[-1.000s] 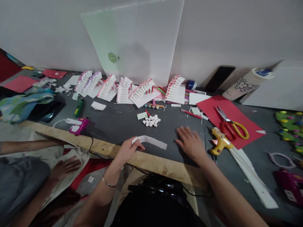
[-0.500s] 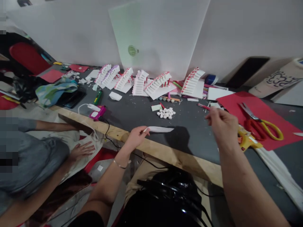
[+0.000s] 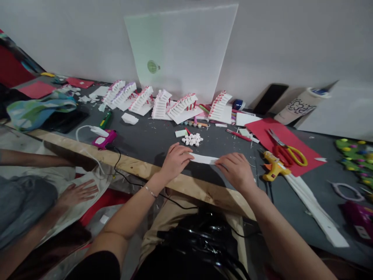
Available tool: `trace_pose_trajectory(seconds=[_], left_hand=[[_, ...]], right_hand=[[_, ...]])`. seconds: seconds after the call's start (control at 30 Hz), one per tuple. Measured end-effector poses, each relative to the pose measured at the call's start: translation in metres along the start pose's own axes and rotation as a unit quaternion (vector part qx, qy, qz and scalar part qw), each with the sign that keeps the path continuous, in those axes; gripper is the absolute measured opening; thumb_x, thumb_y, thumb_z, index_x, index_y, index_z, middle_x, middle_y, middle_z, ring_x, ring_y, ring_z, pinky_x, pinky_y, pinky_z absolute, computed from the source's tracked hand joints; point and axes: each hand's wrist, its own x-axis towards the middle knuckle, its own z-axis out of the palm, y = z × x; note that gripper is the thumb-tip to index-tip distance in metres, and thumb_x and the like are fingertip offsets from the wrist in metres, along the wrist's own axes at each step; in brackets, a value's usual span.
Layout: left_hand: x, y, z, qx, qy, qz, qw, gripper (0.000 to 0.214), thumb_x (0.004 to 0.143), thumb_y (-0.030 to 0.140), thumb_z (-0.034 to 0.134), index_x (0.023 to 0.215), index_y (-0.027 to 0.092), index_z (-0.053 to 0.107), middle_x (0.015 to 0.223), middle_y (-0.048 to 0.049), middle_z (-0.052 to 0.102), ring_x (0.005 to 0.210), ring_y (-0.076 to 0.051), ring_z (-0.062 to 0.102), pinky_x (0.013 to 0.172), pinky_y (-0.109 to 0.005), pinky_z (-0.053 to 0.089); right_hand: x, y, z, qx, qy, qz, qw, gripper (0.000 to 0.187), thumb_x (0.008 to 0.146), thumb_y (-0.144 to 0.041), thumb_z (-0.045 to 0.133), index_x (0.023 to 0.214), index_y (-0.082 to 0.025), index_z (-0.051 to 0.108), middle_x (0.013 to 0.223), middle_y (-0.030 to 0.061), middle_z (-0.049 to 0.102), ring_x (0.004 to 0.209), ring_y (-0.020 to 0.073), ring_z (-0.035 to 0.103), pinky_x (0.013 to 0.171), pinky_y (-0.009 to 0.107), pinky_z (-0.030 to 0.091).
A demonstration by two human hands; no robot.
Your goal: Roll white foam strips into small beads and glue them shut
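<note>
A narrow white strip [image 3: 204, 159], paper-like, is stretched between my two hands just above the table's front edge. My left hand [image 3: 177, 160] pinches its left end between thumb and fingers. At the other end, my right hand [image 3: 235, 169] has its fingertips closed on the strip. Just beyond the strip lies a pile of small white rolled pieces [image 3: 192, 140], beside a pale green-white card [image 3: 180, 133]. Farther back stand several small white staircase models [image 3: 182, 106] with red or purple trim.
Scissors [image 3: 287, 149] lie on red paper [image 3: 262, 130] to the right, near a yellow glue gun [image 3: 274, 167]. A magenta power adapter [image 3: 105, 139] with cables sits left. A tumbler [image 3: 300, 105] stands at back right. Another person's hand [image 3: 77, 193] rests at left.
My right hand has come left and down from near the red paper and taken the strip's free end. The view has shifted to the right.
</note>
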Motion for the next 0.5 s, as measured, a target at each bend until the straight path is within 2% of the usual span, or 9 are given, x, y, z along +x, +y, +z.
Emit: trace_pose_trajectory(seconds=[0.1,0.23,0.4,0.5], left_hand=[[-0.013,-0.008,0.012,0.051,-0.063,0.030,0.996,0.017,0.092,0.017,0.057,0.091,0.022,0.073,0.100,-0.0045,0.072,0.101,-0.018,0.060,0.097,-0.038,0.038],[-0.028,-0.010,0.021,0.047,-0.142,0.013,0.989,0.019,0.096,0.021,0.052,0.097,0.021,0.071,0.096,-0.0045,0.073,0.096,-0.018,0.059,0.092,-0.038,0.036],[-0.027,-0.002,0.014,-0.019,-0.144,-0.078,0.986,0.014,0.093,0.023,0.057,0.088,0.019,0.069,0.096,-0.0047,0.071,0.093,-0.019,0.059,0.088,-0.036,0.038],[-0.017,0.003,0.006,-0.101,-0.150,-0.152,0.972,0.009,0.090,0.023,0.059,0.087,0.020,0.067,0.088,-0.0014,0.071,0.084,-0.017,0.060,0.087,-0.035,0.039]], right_hand=[[-0.015,-0.001,0.008,-0.043,-0.067,-0.055,0.995,0.023,0.096,-0.018,0.047,0.095,-0.022,0.070,0.091,0.0072,0.073,0.085,0.0215,0.060,0.081,0.036,0.041],[-0.032,-0.003,0.019,-0.019,-0.122,-0.046,0.991,0.022,0.092,-0.016,0.050,0.101,-0.020,0.069,0.093,0.0083,0.071,0.086,0.0234,0.059,0.078,0.037,0.041],[-0.036,0.002,0.021,0.079,-0.075,0.072,0.991,0.020,0.095,-0.027,0.048,0.089,-0.021,0.067,0.088,0.0080,0.071,0.083,0.0238,0.062,0.076,0.038,0.045],[-0.034,0.006,0.018,0.184,-0.069,0.178,0.964,0.019,0.092,-0.034,0.052,0.085,-0.023,0.065,0.080,0.0039,0.070,0.074,0.0200,0.064,0.067,0.032,0.048]])
